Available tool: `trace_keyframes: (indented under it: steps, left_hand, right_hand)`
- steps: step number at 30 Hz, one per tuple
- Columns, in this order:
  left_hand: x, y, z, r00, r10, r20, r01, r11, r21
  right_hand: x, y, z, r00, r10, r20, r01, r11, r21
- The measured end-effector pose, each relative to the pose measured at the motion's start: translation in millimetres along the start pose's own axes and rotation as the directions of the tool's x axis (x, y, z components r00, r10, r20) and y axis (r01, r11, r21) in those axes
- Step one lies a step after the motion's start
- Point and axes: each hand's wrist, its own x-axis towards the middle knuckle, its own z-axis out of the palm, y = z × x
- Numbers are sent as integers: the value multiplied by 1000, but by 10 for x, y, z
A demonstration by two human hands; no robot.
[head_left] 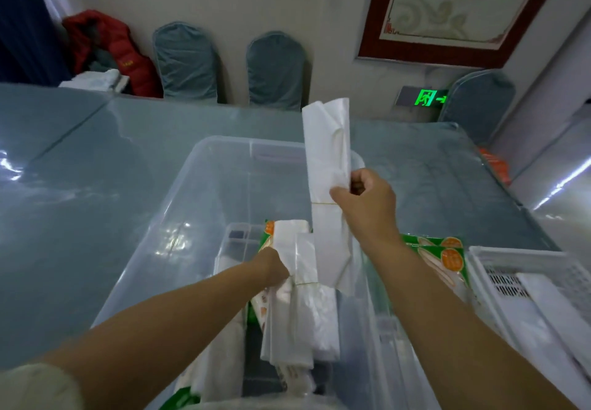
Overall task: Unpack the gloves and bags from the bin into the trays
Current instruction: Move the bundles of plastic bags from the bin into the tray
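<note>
Bags coming out of the bin, one folded bundle in each of the two hands.

Right hand (364, 198) is pinching a tall white bag bundle (327, 160) near its rubber band, above the clear bin (179, 205); left hand (275, 267) is gripping a second bundle (303, 307), partly hidden behind it. Both are looking light, limp and slippery, so holding at the banded middle seems safest. Two green glove packs (444, 256) are lying beside a white tray (524, 265) on the tabletop (96, 160); others are showing inside the bin.
</note>
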Motion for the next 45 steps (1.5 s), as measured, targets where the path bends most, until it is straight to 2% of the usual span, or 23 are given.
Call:
trace_keyframes:
  steps: [3,5,8,11,15,20,22,26,29,32,35,37,40,42,45]
  left_hand:
    - [2,-68,46,993,-116,-3,111,951,-290]
    - [15,-77,35,991,-132,35,135,911,-389]
    - [1,-13,-20,993,-112,28,109,823,-558]
    - [-66,48,-137,988,-139,-63,50,685,-727]
    - [-247,64,-394,948,-170,-267,-98,645,-758]
    - [-617,169,-692,916,-164,-366,-278,399,-874]
    - [-744,252,-752,905,-153,-398,-331,337,-882]
    - [-935,436,-749,875,-124,-469,-438,211,-874]
    - [-1040,552,-733,883,-70,-465,-458,91,-884]
    - [-1125,652,-755,899,-22,-438,-437,18,-899]
    - [-1194,718,-814,921,19,-389,-379,-185,-907]
    - [-1215,747,-850,929,109,-355,-316,-270,-910]
    - [-1244,840,-877,902,172,-396,-363,-194,-911]
    - [-1249,921,-906,872,134,-471,-462,-95,-882]
    - [-1261,1094,-965,828,148,-541,-543,-30,-839]
  right_hand:
    - [19,16,1,999,10,-45,-7,998,56]
    - [23,13,6,999,2,-47,0,998,60]
    - [25,-3,7,999,-5,-36,7,998,61]
    - [25,-20,2,999,-8,-34,11,997,82]
    - [30,-37,-1,1000,8,-25,-5,995,101]
    - [-50,-123,-2,999,-34,3,34,999,-1]
    - [-117,-205,13,996,-86,3,86,996,-34]
    - [-282,-444,112,985,-168,22,168,986,5]
    - [-352,-587,157,980,-195,47,197,980,-35]
    - [-384,-708,93,963,-269,35,271,958,-93]
    - [-386,-800,-20,886,-462,41,448,831,-331]
    - [-348,-823,-118,861,-506,60,469,741,-480]
    - [-295,-840,-266,855,-498,144,504,734,-454]
    - [-257,-845,-364,827,-535,174,558,741,-374]
    - [-141,-857,-559,817,-554,164,577,791,-204]
